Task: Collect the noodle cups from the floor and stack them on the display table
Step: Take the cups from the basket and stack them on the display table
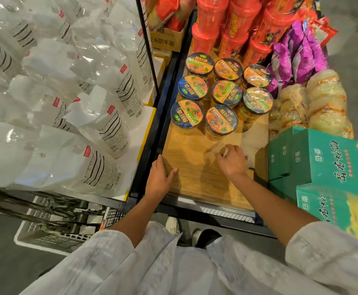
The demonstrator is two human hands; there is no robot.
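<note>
- Far left of the display table (197,167): white pouches (71,107) packed on a neighbouring black-framed stand, with a white wire basket (52,226) on the grey floor beneath it.
- Left hand (160,179): fingers straight and relaxed, resting flat on the table's left edge, holding nothing.
- Middle of the table: eight noodle cups (218,92) with blue-rimmed orange lids stand upright in close rows on the wooden top; the place at the near right corner of the block is unfilled.
- Behind them: taller red cups (235,24) in stacked tiers.
- Right hand (232,159): hovers low over the bare wood just in front of the cups, fingers loosely curled; it appears to hold nothing.
- Judgement: a placing step looks finished; no floor cups are in view, so the next move calls for turning away and bending to fetch another.
- Right of the table: purple packets (297,58), pale noodle bundles (322,99) and green boxes (327,162), in a shop aisle.
</note>
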